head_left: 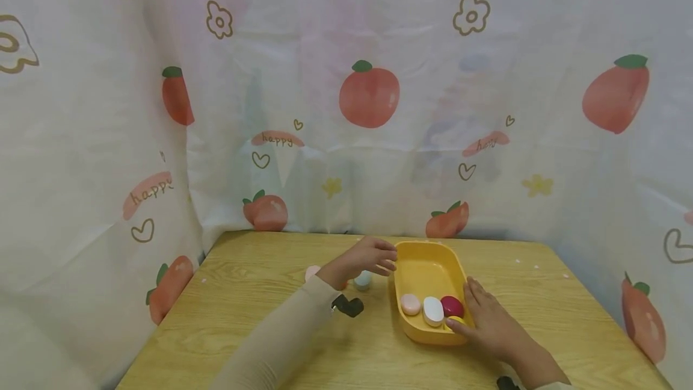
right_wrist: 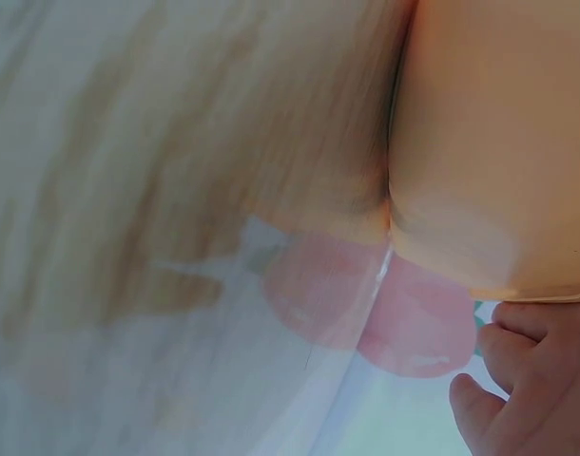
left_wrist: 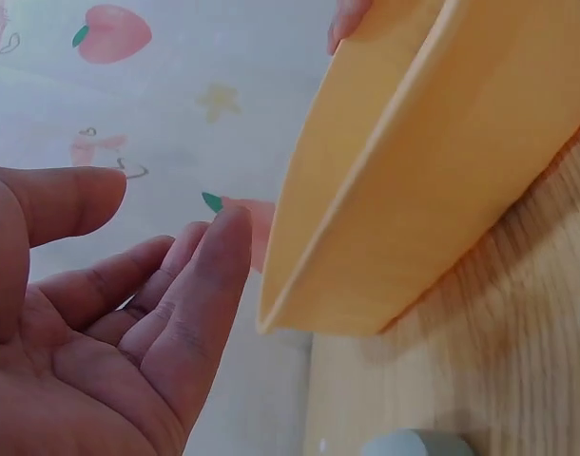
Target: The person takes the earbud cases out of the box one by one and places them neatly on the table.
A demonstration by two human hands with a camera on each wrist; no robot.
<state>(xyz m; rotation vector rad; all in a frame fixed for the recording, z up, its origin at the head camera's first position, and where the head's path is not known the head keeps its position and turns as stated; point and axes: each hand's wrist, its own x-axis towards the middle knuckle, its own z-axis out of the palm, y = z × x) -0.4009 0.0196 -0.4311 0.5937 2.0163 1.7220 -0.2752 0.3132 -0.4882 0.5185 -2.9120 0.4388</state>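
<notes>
A yellow tray with raised walls stands on the table. In its near end sit a pale pink round piece, a white oval piece, a dark red piece and a yellow piece, partly under the right thumb. My left hand is at the tray's left rim, fingers loosely extended; in the left wrist view the left palm holds nothing. My right hand rests along the right rim, fingers fairly straight, with the fingertips at the rim in the right wrist view.
Under and beside the left forearm lie a pale blue piece and a pink piece, with a bit of orange partly hidden by the wrist. Behind the wooden table hangs a white curtain printed with fruit. Small white specks dot the table's far right.
</notes>
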